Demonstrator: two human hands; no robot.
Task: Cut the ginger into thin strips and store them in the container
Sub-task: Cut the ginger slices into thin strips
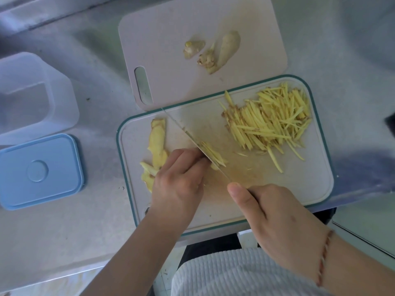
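Your biggest risk, I judge: the knife (193, 144) nicking your left hand (179, 180), whose curled fingers pin stacked ginger slices (213, 155) right against the blade, mid-cutting board (316, 184). Smaller risk: slices skidding. Your right hand (275, 214) is clenched on the handle. The container (34, 97) stands open, left of the board

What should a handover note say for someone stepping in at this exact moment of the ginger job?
Left hand pins a stack of ginger slices on the green-rimmed board.
Right hand grips the knife, blade resting on that stack.
Done: a pile of strips on the board's right side.
Left: finish this stack, the slices by the left hand, and the uncut ginger pieces on the pink board.
The container holds no ginger yet; its blue lid lies beside it.
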